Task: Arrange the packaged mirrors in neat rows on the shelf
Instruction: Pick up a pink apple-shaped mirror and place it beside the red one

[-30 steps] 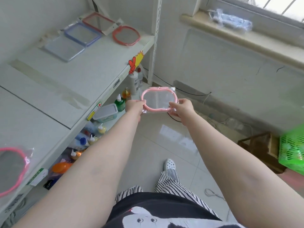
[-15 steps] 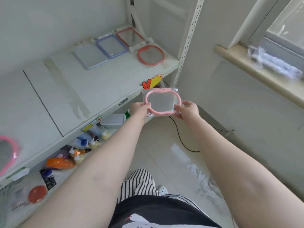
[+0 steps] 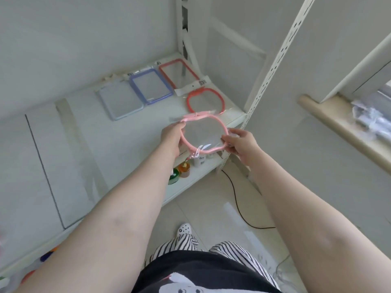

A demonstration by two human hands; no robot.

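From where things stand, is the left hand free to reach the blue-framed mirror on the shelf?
Probably not yet. The left hand grips the pink mirror together with the right hand, so it is occupied. The path itself looks open: nothing stands between it and the blue-framed mirror lying flat on the shelf.

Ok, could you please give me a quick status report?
Both hands, left and right, gripping pink mirror. Held over shelf front edge. Nothing in the way.

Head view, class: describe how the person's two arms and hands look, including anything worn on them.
Both arms are bare from the frame edge to the wrist, with no sleeves in view. The left hand and right hand wear no gloves, and no rings, watch or bracelets show. Fingernails are too small to judge.
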